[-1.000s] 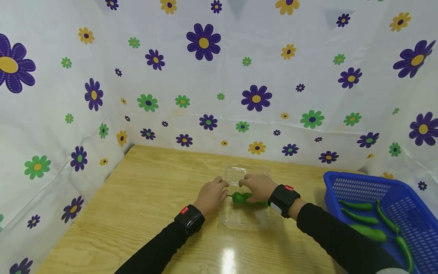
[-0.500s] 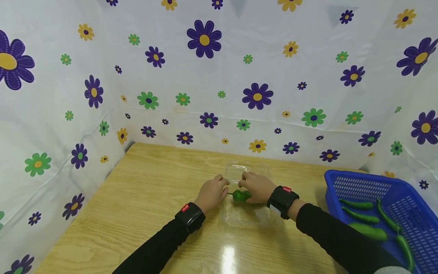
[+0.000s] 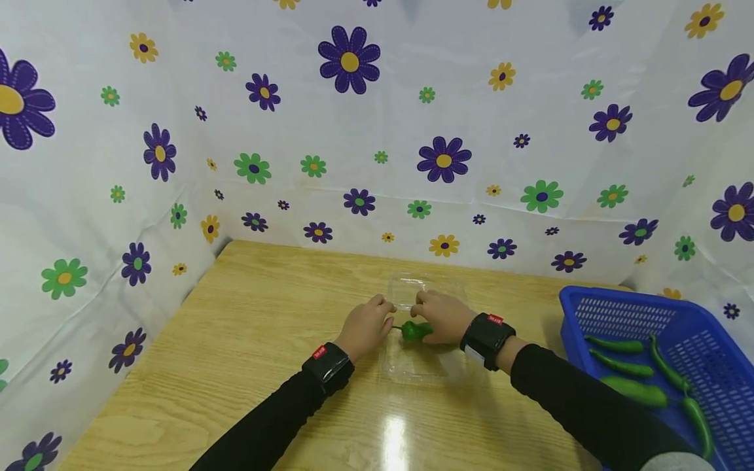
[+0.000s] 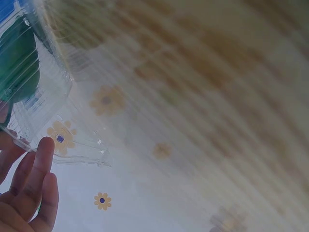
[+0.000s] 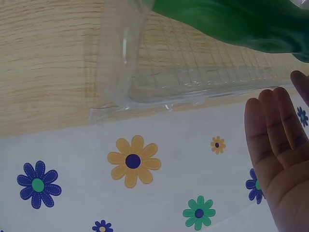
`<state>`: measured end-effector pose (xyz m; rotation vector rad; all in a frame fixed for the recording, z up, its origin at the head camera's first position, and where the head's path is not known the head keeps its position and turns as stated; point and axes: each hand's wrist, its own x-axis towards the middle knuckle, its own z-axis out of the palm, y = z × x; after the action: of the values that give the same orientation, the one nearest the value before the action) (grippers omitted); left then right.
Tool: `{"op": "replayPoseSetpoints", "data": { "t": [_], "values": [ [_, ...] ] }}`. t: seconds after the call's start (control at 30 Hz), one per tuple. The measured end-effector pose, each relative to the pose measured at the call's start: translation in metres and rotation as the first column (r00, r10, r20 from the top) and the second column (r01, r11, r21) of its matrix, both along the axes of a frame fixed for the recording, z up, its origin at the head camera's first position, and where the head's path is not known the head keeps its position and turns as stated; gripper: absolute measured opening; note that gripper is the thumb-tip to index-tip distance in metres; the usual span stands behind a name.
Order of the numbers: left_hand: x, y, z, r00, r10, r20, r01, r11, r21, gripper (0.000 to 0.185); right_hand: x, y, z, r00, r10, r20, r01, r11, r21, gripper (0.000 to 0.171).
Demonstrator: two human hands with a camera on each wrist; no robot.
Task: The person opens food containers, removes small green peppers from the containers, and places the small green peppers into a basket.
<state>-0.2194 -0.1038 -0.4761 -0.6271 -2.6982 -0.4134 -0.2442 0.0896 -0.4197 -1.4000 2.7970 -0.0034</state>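
Observation:
A clear plastic clamshell box [image 3: 425,366] lies on the wooden table [image 3: 247,340] with its lid [image 3: 405,289] tipped up at the back. One green pepper [image 3: 415,331] lies inside it, seen large through the plastic in the right wrist view as the pepper [image 5: 231,21]. My left hand [image 3: 368,322] is at the box's left rim; its fingers [image 4: 42,157] touch the rim's flange [image 4: 72,154], and the thumb seems to press from the other side. My right hand [image 3: 442,313] hovers over the pepper by the lid, and its fingers [image 5: 275,125] are straight and off the plastic.
A blue slotted basket [image 3: 703,356] at the right edge of the table holds several long green peppers [image 3: 633,389]. Flower-printed white sheeting [image 3: 353,131] walls in the table at the back and on both sides. Bare wood lies to the left and front.
Both hands stay at the box's far rim with almost no movement. The head view has tipped slightly, so everything sits a little higher in frame.

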Motion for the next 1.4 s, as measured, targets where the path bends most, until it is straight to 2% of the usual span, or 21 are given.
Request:
{"op": "replayPoseSetpoints", "data": {
  "t": [0.43, 0.73, 0.87, 1.2, 1.4],
  "values": [
    [0.001, 0.001, 0.002, 1.000, -0.004, -0.009, 0.004, 1.000, -0.002, 0.016, 0.004, -0.001, -0.001, 0.996, -0.010, 0.090, 0.007, 1.000, 0.028, 0.041],
    [0.000, 0.001, 0.000, 1.000, -0.004, -0.030, 0.004, 1.000, -0.004, 0.015, 0.005, -0.004, -0.003, 0.997, -0.018, 0.080, 0.015, 0.999, 0.029, 0.031],
    [0.002, 0.001, 0.000, 0.999, -0.010, -0.035, 0.010, 1.000, 0.003, 0.015, 0.008, -0.005, -0.005, 0.998, -0.012, 0.060, 0.009, 0.999, 0.045, 0.028],
    [0.000, 0.001, 0.000, 0.999, -0.004, -0.035, 0.004, 1.000, -0.006, 0.016, 0.006, -0.009, -0.015, 0.999, 0.024, -0.041, -0.020, 0.995, 0.096, 0.044],
    [-0.001, -0.001, 0.000, 0.999, -0.018, -0.046, 0.018, 1.000, -0.005, 0.015, 0.003, -0.009, -0.023, 0.995, 0.051, -0.085, -0.042, 0.994, 0.102, 0.043]
  ]
}}
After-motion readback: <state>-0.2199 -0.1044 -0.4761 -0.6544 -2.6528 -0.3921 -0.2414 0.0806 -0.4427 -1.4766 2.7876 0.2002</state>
